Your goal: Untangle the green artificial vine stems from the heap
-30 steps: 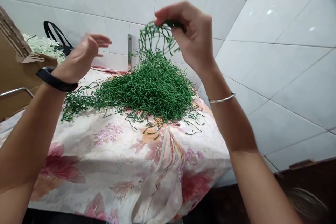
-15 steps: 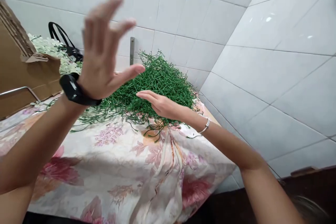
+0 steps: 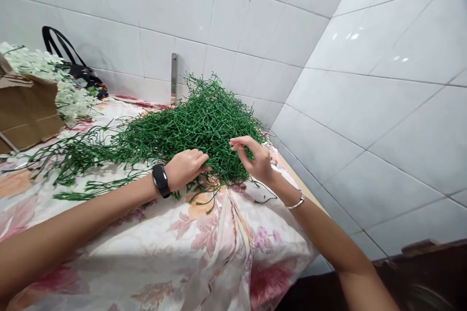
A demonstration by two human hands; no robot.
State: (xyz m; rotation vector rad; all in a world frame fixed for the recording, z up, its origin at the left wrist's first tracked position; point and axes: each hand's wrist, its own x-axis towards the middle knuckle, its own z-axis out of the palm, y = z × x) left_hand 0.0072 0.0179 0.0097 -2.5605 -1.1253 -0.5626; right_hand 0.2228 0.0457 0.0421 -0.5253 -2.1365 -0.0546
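Observation:
A tangled heap of thin green artificial flower stems (image 3: 219,116) lies on the floral tablecloth (image 3: 146,248). At the heap's front edge is my left hand (image 3: 186,167), a black band on its wrist; its fingers are curled down and closed among the stems, and what they grip is hidden. Over the heap's right front side, my right hand (image 3: 257,158) has its fingers bent together with the thumb in a pinch. Whatever lies between those fingertips is too small to make out. A thin bracelet (image 3: 297,200) circles the right wrist.
White artificial blossoms (image 3: 75,99) and a cardboard box (image 3: 32,112) stand at the left, with a dark bag (image 3: 85,75) behind. A metal bracket (image 3: 174,75) is on the tiled wall (image 3: 226,14). Another tiled wall (image 3: 365,107) runs along the right.
My left hand has come down from a raised, spread pose to the heap's front and closed. My right hand has shifted right, its fingers now bent. The view has turned slightly right.

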